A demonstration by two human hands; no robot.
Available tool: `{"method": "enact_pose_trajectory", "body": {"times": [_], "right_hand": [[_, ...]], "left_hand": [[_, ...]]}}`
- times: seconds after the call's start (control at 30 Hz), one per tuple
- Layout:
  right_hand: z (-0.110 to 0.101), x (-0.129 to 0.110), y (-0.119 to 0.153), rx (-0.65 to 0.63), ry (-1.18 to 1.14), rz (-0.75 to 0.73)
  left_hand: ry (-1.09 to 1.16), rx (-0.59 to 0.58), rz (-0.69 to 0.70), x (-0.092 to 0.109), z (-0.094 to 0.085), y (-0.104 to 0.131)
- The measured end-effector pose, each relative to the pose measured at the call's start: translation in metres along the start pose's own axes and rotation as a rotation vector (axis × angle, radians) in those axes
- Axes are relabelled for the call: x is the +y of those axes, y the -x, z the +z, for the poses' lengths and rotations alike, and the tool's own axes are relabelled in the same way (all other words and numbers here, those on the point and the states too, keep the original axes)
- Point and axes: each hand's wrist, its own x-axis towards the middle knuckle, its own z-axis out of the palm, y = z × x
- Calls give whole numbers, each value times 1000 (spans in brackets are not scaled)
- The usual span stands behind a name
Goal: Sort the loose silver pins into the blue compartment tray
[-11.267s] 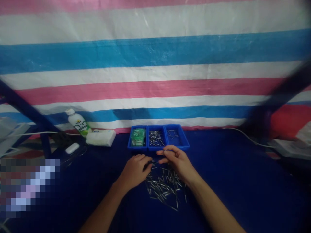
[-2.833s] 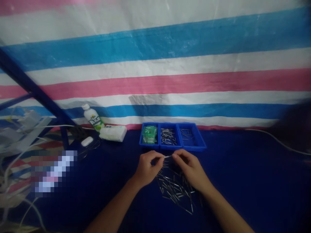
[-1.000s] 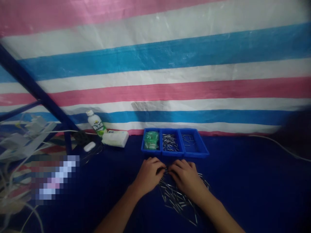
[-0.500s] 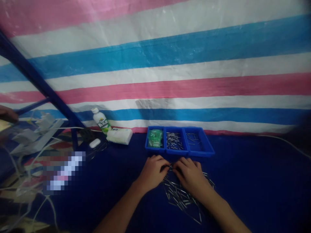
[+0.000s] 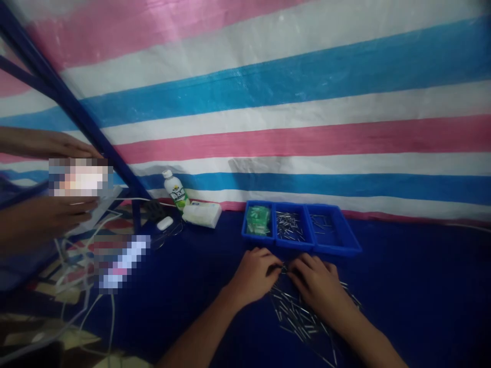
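My left hand (image 5: pixel 256 276) is closed, its fingertips pinched just above the far end of a pile of thin metal pins (image 5: pixel 297 312) on the dark blue table. Close on its right, my right hand (image 5: pixel 316 281) has its fingers curled together over the same pile. Something small and metallic shows between the two sets of fingertips; it is too small to make out. Beyond the hands stands a blue tray (image 5: pixel 310 250) with three compartments: green packets (image 5: pixel 258 221) at the left, many metal pins (image 5: pixel 290 226) in the middle, several thin pins (image 5: pixel 321 224) at the right.
A bottle (image 5: pixel 175 190), a tissue pack (image 5: pixel 202 213) and a small white case (image 5: pixel 164 223) stand left of the tray. Another person's hands (image 5: pixel 72 212) hold a blurred bright object at the left, above white cables. A striped sheet (image 5: pixel 268 143) hangs behind.
The view has shifted left, so the tray and my hands appear farther right. Another person's hands have come further into view at the left. My own hands keep nearly the same pose.
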Motion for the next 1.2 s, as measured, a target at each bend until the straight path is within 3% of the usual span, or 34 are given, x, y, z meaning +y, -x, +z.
{"method": "enact_pose_trajectory", "body": {"times": [1.2], "right_hand": [[0, 0, 0, 23, 18, 5]], "left_hand": [[-7, -5, -5, 0, -2, -2]]}}
